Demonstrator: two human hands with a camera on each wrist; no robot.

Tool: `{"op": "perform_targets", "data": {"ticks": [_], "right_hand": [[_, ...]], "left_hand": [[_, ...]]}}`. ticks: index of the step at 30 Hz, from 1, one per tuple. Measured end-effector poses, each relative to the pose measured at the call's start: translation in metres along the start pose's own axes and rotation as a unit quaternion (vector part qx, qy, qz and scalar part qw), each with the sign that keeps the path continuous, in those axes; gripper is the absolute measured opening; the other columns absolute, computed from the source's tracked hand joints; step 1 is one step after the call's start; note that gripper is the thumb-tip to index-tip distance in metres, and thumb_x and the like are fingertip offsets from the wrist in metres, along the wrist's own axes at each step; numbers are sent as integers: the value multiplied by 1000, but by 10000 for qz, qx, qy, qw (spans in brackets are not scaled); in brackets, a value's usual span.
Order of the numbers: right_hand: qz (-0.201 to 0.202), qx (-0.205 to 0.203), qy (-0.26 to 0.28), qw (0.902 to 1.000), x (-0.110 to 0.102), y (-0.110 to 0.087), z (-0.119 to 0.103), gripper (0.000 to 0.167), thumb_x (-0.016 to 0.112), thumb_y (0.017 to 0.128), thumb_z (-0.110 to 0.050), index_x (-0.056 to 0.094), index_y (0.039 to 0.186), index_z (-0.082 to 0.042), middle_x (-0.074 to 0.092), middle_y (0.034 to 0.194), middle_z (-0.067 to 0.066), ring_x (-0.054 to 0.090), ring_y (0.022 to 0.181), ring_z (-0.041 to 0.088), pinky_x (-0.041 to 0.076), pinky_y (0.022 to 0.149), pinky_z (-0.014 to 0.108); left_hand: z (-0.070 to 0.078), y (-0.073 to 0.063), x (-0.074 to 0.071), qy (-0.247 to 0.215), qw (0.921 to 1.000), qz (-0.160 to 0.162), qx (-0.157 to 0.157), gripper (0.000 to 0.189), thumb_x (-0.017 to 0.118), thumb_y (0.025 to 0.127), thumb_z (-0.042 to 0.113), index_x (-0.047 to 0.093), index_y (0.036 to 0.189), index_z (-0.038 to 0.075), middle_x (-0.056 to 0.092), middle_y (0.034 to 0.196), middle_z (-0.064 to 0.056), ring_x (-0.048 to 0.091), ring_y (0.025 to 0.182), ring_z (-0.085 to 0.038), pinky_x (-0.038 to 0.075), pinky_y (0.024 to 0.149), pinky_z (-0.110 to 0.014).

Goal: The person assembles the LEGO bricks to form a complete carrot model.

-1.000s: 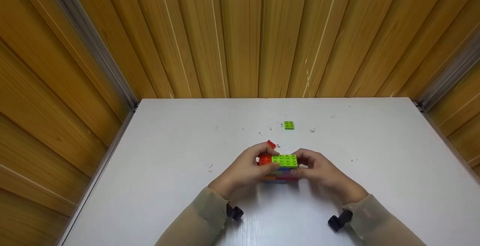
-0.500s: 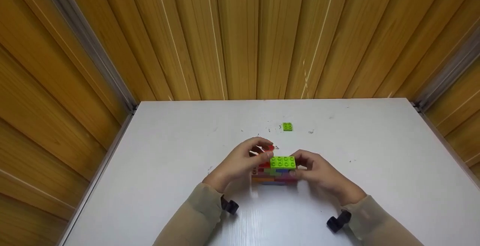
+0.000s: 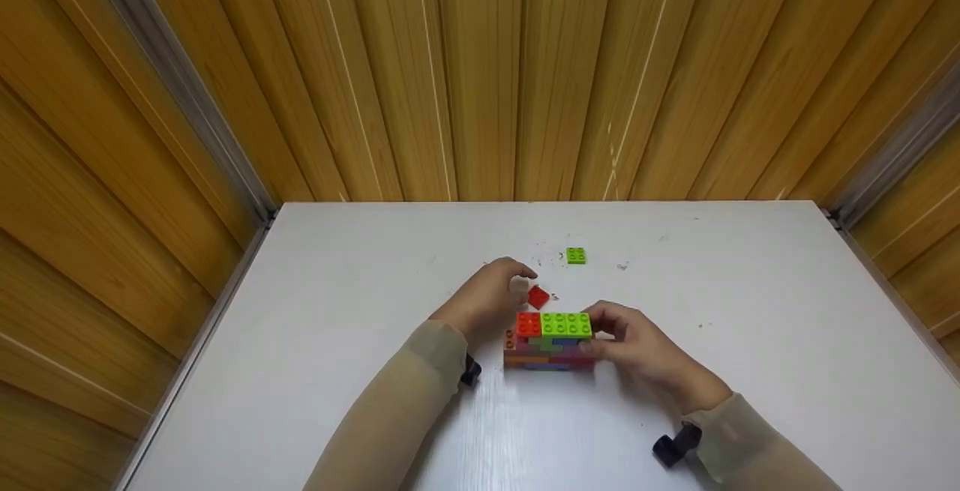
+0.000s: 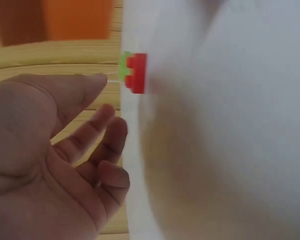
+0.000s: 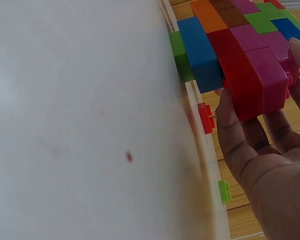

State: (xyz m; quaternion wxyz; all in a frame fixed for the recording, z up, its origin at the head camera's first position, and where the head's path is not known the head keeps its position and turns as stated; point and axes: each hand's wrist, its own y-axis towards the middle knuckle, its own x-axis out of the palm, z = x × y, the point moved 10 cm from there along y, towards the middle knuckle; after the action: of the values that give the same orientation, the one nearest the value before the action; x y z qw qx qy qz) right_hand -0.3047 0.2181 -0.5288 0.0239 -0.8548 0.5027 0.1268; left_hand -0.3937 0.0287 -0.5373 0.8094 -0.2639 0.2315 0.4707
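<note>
A built stack of multicoloured toy bricks stands on the white table, topped by a red brick and lime-green bricks. My right hand grips its right end; in the right wrist view, fingers wrap its red and pink bricks. Behind the stack, my left hand reaches beside a loose red brick. The left wrist view shows the left hand with parted thumb and loosely bent fingers, apart from that red brick and holding nothing.
Farther back on the table lies a loose lime-green brick. Small dark marks dot the tabletop around it. Wood-look panels rise behind the table's far edge and at both sides.
My left hand has left the top of the stack and moved back to the loose red brick, uncovering the stack's left end. My right hand keeps its grip in nearly the same place.
</note>
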Motion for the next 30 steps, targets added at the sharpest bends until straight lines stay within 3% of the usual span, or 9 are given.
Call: {"op": "perform_targets", "data": {"ticks": [9,17,22,27,30], "right_hand": [[45,92,-80,9999,0,0,0,29,76,103,-4,69,129,4,79,123,-10,70,119,11,55,107,25],[149,125,-34,9998,-4,-2,1,30,78,102,-5,70,130,3,79,124,-9,69,119,11,52,109,24],[79,-46,-86,9999,-3,-1,-1,28,76,103,-3,70,129,4,79,122,-11,70,118,10,54,107,24],[97,8,-90,9999,-3,0,-1,29,76,102,-3,70,129,5,79,123,-12,70,118,10,55,107,24],[79,68,-80,9999,-1,0,-1,29,77,102,-4,70,128,5,79,123,-12,70,118,11,55,106,24]], "left_hand": [[8,15,12,691,9970,-297,152,44,81,105,12,75,148,19,65,158,-2,57,156,-25,38,138,-47],[9,20,14,810,9958,-332,279,36,81,104,10,81,139,17,73,148,-2,64,148,-26,43,135,-47],[3,17,9,457,9988,-174,100,33,83,103,13,82,136,18,74,143,0,65,143,-25,46,133,-49],[-6,9,-3,-98,9997,67,-216,30,85,102,19,81,131,24,70,151,-1,58,152,-28,38,137,-54],[-11,3,-11,-348,9987,219,-295,29,87,100,24,80,129,26,69,150,1,59,148,-27,40,136,-54]]}}
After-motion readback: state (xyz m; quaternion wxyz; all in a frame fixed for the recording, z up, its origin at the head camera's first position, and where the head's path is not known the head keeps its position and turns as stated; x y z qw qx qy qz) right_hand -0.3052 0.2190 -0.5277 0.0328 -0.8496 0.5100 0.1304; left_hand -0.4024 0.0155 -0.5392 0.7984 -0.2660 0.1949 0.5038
